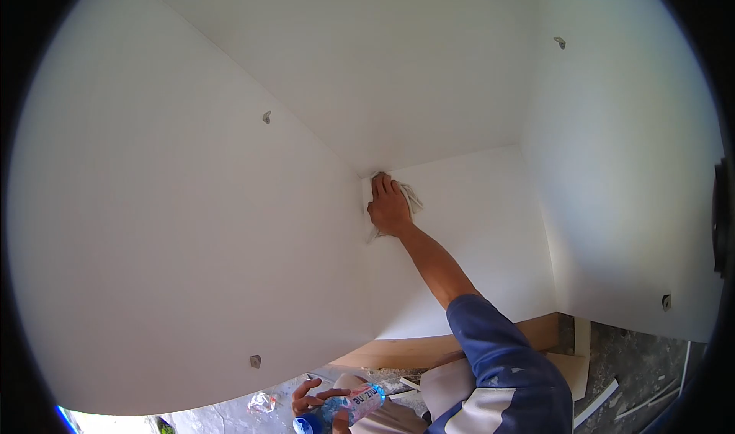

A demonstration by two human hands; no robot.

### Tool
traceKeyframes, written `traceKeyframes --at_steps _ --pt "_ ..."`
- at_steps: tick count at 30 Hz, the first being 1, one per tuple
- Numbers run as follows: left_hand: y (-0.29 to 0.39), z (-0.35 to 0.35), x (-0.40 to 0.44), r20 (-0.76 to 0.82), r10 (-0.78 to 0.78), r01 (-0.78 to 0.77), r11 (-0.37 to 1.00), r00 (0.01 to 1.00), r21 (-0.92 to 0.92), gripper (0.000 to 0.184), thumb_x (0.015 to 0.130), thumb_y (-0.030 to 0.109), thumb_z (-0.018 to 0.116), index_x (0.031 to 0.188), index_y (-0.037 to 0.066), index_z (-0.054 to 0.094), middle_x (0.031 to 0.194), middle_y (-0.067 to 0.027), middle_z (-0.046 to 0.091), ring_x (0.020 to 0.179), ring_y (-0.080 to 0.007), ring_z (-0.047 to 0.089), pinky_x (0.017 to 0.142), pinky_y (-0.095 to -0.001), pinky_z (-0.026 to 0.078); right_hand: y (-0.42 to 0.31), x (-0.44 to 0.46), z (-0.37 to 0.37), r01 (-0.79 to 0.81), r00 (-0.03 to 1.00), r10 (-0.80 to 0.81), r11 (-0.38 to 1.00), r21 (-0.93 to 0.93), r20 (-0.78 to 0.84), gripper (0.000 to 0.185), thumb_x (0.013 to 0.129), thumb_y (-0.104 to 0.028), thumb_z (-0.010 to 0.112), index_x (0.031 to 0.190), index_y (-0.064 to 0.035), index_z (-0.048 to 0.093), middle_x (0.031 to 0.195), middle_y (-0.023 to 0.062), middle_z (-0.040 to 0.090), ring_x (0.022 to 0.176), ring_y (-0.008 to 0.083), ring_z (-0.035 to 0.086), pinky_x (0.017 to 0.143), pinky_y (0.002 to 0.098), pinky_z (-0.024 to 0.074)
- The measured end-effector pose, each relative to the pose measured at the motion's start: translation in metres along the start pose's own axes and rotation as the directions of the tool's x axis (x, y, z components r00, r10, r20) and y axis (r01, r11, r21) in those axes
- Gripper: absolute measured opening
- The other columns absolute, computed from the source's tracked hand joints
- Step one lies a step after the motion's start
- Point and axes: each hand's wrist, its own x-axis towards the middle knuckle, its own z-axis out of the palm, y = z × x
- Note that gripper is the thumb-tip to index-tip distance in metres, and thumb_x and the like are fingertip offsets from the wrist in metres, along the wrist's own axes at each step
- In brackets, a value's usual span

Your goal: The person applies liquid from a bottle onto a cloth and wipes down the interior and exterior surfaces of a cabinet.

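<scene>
My right hand (pixel 390 207) presses a pale crumpled cloth (pixel 412 197) into the back left corner of a white cabinet, where the left panel (pixel 191 227), back panel (pixel 398 66) and bottom panel (pixel 475 227) meet. The fingers are closed over the cloth, and part of it sticks out on both sides of the hand. Low in the view, my left hand (pixel 320 400) is wrapped round a clear plastic bottle (pixel 358 403) with a pink and blue label and a blue cap. The bottle lies tilted, cap toward the lower left.
Small metal brackets (pixel 266 118) are fixed to the left panel and the right panel (pixel 628 174). A wooden strip (pixel 413 350) runs along the cabinet's near edge. White offcuts (pixel 596 402) and scraps lie on the grey floor (pixel 635 365). A dark object is at the right edge.
</scene>
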Motion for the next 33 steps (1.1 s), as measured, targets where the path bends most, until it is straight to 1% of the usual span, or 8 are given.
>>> traceKeyframes --at_steps 4,6,16,20,25,27,30,33 --pt "0.003 0.006 -0.005 0.006 0.016 -0.016 1.0 1.0 0.002 0.053 0.075 0.024 0.084 0.111 0.004 0.051 0.113 -0.016 0.058 0.075 -0.0291 0.071 0.062 -0.0391 0.062 -0.005 0.017 0.0 0.135 0.976 -0.12 0.988 -0.072 0.182 0.057 0.1 -0.027 0.047 0.14 0.0123 0.044 0.149 0.0201 0.041 0.139 0.0336 0.035 0.118 0.0445 0.0272" --pt "0.006 0.009 -0.006 0.008 0.025 -0.025 1.0 1.0 -0.011 0.052 0.075 0.022 0.084 0.113 0.003 0.053 0.111 -0.0162 0.061 0.075 -0.0286 0.071 0.061 -0.0385 0.062 0.026 0.01 0.005 0.249 0.968 -0.248 0.966 0.061 -0.032 0.053 0.098 -0.028 0.052 0.138 0.0075 0.048 0.145 0.015 0.045 0.135 0.03 0.04 0.115 0.0433 0.0314" --pt "-0.006 -0.025 -0.009 0.058 -0.023 0.026 0.999 0.998 -0.047 0.057 0.073 0.03 0.085 0.107 0.006 0.046 0.127 -0.0181 0.05 0.076 -0.0322 0.073 0.065 -0.0417 0.064 0.255 -0.093 -0.098 -0.461 0.877 0.417 0.869 -0.177 -0.238 0.069 0.099 -0.035 0.052 0.149 0.0099 0.035 0.157 0.0229 0.034 0.144 0.036 0.032 0.117 0.0466 0.0274" --pt "-0.002 -0.049 0.004 0.175 -0.159 0.183 0.974 0.972 -0.13 0.05 0.075 0.016 0.083 0.106 0.006 0.045 0.13 -0.0215 0.052 0.083 -0.0326 0.074 0.074 -0.0444 0.064 0.205 -0.077 -0.087 -0.574 0.811 0.5 0.78 -0.248 -0.303 0.072 0.101 -0.04 0.047 0.151 0.0108 0.032 0.157 0.0242 0.033 0.145 0.0369 0.031 0.119 0.0449 0.0241" --pt "-0.001 -0.007 0.018 0.065 0.03 -0.02 0.988 0.997 -0.155 0.048 0.077 0.016 0.081 0.108 0.009 0.044 0.141 -0.0192 0.04 0.082 -0.0345 0.074 0.072 -0.0462 0.066 0.124 -0.074 -0.063 -0.191 0.982 0.188 0.964 -0.186 -0.035 0.074 0.101 -0.042 0.047 0.152 0.0099 0.031 0.157 0.0236 0.033 0.145 0.0363 0.03 0.12 0.0457 0.0239" --pt "-0.003 -0.005 0.028 0.048 0.049 -0.051 0.998 0.998 0.048 0.058 0.074 0.033 0.08 0.115 0.009 0.045 0.145 -0.0216 0.042 0.077 -0.0323 0.073 0.074 -0.0436 0.061 0.121 -0.079 -0.067 -0.139 0.99 0.138 0.989 -0.047 -0.024 0.075 0.101 -0.042 0.048 0.153 0.0082 0.029 0.159 0.0225 0.031 0.147 0.035 0.028 0.121 0.0462 0.0228" --pt "0.002 0.012 0.026 0.007 0.127 -0.127 0.992 0.992 0.026 0.064 0.073 0.036 0.081 0.119 0.008 0.045 0.122 -0.0207 0.057 0.072 -0.0324 0.073 0.073 -0.0422 0.06 0.183 -0.088 -0.081 -0.542 0.833 0.495 0.818 -0.191 -0.245 0.075 0.101 -0.042 0.048 0.153 0.0082 0.029 0.16 0.0234 0.031 0.149 0.0357 0.027 0.121 0.0471 0.0235" --pt "-0.007 0.0 0.028 0.043 0.073 -0.07 0.995 0.996 -0.074 0.063 0.071 0.032 0.082 0.118 0.006 0.047 0.104 -0.0171 0.063 0.069 -0.0327 0.072 0.071 -0.0415 0.059 0.217 -0.09 -0.091 -0.573 0.813 0.512 0.787 -0.229 -0.278 0.072 0.101 -0.04 0.049 0.15 0.0091 0.033 0.158 0.0238 0.034 0.146 0.0361 0.031 0.118 0.0473 0.0269"
